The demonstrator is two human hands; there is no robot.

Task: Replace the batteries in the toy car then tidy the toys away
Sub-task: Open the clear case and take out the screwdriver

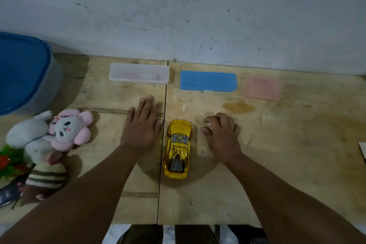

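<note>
Toy car point(178, 148) sits upright on desk point(297, 144) between hands, left hand point(141, 125) flat and wide, bracing; right hand point(221, 132) curled around a small object, likely a battery.

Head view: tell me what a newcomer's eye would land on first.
The shiny yellow toy car stands upright on the wooden table, between the flat left hand and the curled right hand. Behind it lie three flat boxes, the blue box brightest. At far left sits a heap of plush toys.

Plywood table point(297, 164); car point(178, 148); boxes point(208, 81); plushies point(65, 128)
</note>
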